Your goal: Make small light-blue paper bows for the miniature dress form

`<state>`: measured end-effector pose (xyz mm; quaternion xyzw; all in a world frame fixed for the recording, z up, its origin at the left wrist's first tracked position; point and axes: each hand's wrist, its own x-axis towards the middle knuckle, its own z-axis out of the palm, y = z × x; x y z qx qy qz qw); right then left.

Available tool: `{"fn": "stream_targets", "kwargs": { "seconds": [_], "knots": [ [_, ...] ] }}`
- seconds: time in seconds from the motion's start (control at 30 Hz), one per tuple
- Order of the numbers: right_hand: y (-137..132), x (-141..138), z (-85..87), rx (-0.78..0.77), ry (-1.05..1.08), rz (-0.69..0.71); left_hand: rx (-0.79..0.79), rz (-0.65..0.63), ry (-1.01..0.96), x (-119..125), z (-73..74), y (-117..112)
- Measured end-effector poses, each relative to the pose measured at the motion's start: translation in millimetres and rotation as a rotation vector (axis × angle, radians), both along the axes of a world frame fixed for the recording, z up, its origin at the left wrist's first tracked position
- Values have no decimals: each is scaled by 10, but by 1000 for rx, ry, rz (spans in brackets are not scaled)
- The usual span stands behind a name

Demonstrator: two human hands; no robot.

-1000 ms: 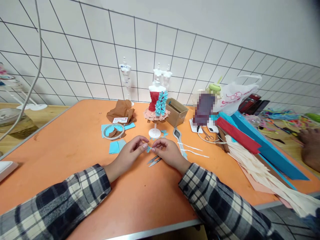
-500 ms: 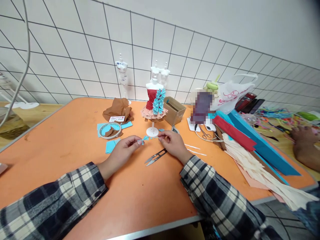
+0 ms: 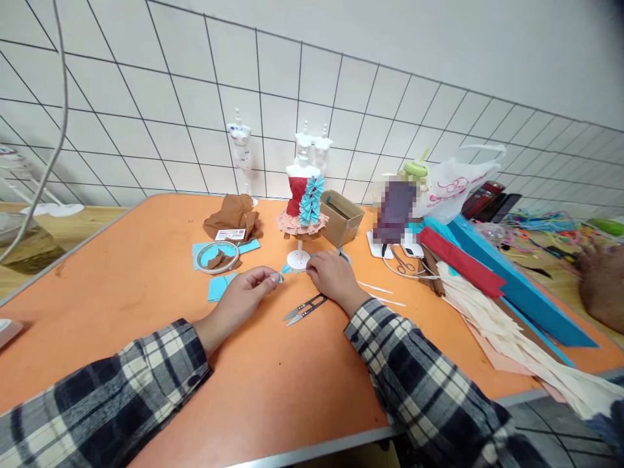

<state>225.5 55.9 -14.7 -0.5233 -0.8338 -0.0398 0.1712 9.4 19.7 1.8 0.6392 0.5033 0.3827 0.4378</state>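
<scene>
Between the thumb and fingers of my left hand [image 3: 253, 289] is a small pleated piece of blue paper [image 3: 285, 270]. My right hand [image 3: 336, 274] is closed beside the white base [image 3: 298, 260] of a small mannequin, fingertips together; whatever they pinch is too small or hidden to make out. The mannequin wears a red bodice [image 3: 296, 198], a ruffled blue strip [image 3: 312, 201] and a pink frilled skirt [image 3: 302, 224]. Thread snips [image 3: 305, 309] lie on the table, partly under my right hand. Tiny blue scraps lie near the base.
Left of the mannequin are a tape roll [image 3: 199, 260], brown paper [image 3: 231, 218] and folded blue paper [image 3: 217, 288]. A cardboard box [image 3: 344, 224], scissors [image 3: 405, 265], white strips [image 3: 387, 300] and a red paper roll [image 3: 463, 263] lie right. Another person's hand [image 3: 602, 286] rests at far right.
My right hand has shifted slightly left and lower beside the mannequin base. My left hand keeps its pinch on the blue paper, and the view has tilted slightly.
</scene>
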Motion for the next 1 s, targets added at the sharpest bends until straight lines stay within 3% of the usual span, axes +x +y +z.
{"fn": "stream_targets", "kwargs": {
  "seconds": [0.3,0.43,0.5,0.57,0.67,0.77,0.87,1.0],
  "knots": [
    [1,10,7,-72,1,12,17,-3,19,-2,-28,7],
    [-58,22,58,-60,365,-28,33,33,32,5,-56,15],
    [-131,2,105,-181,673,-19,57,42,55,9,-59,12],
    [-223,-48,141,-425,935,45,89,35,89,10,-61,8],
    [-355,-150,149,-821,1185,132,152,26,133,5,-60,-4],
    [-428,-219,130,-1051,1403,163,238,-2,174,6,-40,-31],
    [-448,-242,125,-1113,1518,181,323,-20,244,20,-6,-70],
    [-462,-269,122,-1005,1421,116,379,-5,302,31,4,-98]
  ]
}}
